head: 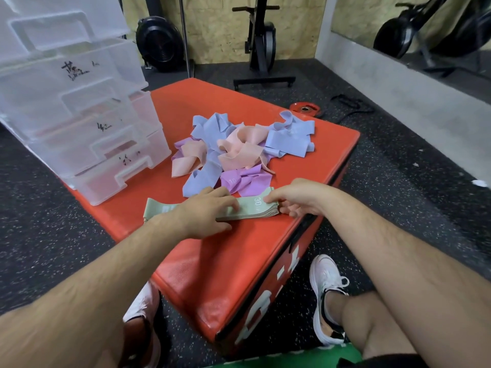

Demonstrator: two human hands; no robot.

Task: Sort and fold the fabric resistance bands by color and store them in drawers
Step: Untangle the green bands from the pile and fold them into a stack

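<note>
At the left, on the red box (239,261), stands the set of clear plastic drawers (87,144). Their fronts carry handwritten marks that we cannot read. Something pinkish shows through the lower ones, but we cannot tell if it is bands or only the red surface behind.

Next, near the front edge of the box, lie the green bands (255,207), folded flat and laid one on another in a neat stack. The left hand (207,211) rests on top of this stack with the fingers nearly straight. It presses the stack down and does not grip it.

Behind the stack, in the middle of the box, is the pile (239,155) that is not yet sorted. In it, blue bands (289,139), peach bands (239,150) and purple bands (247,179) are mixed and crumpled.

At the right end of the green stack is the right hand (295,197). Its thumb is on top and its fingers are curled at the end, so it seems to pinch the layers together.

We judge that one color is sorted and folded, and that the stack is now being squared. It must still go into a drawer. The three other colors are still to be separated, folded and stored, so most of the work is left.
</note>
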